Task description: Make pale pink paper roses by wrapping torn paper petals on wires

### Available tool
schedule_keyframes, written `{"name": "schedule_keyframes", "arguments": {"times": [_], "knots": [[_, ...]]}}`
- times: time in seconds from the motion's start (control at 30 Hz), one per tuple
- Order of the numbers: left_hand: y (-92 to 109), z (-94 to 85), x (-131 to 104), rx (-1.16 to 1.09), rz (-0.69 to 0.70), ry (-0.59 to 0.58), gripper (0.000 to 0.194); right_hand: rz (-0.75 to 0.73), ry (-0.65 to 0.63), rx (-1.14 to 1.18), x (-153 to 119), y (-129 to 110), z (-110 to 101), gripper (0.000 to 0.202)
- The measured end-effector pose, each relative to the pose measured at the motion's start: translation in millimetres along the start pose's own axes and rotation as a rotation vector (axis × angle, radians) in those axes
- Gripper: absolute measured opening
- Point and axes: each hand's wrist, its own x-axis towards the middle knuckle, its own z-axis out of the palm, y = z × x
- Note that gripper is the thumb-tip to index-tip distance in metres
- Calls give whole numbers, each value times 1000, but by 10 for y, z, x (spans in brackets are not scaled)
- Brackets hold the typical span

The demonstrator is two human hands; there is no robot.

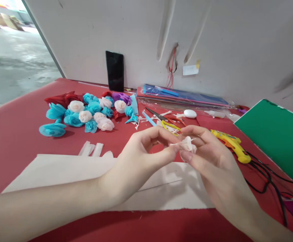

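Between my two hands is a small pale pink paper flower (188,144), its rolled petals toward the right. My left hand (149,151) pinches its narrow end between thumb and index finger. Around the petal side, the thumb and fingers of my right hand (209,158) are closed. Both hands are held above a long pale paper sheet (68,171) lying on the red table (15,141). Several pale cut strips (92,149) lie behind the sheet's far edge. Beyond my fingers are scissors (159,115) and yellow-handled pliers (170,127), partly hidden.
Blue, pink, red and purple paper flowers (93,107) are heaped at left. A black phone (115,71) leans on the wall. At right are a yellow glue gun (232,144), its black cable (267,176) and a green board (275,134). Wrapped paper sheets (186,97) lie at the back.
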Motion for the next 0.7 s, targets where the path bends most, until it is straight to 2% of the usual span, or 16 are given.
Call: {"name": "schedule_keyframes", "arguments": {"times": [0.17,0.33,0.5,0.7], "knots": [[2,26,4,-138,-97,28,14,-57,-13,-79,-6,30,0,36],[15,49,6,-205,-148,54,15,-332,57,-309,-30,47,34,58],[11,45,-7,-243,-163,43,14,-494,166,-464,-27,0,104,52],[-10,57,-27,-258,-159,20,14,-531,163,-469,-33,-34,113,42]]}}
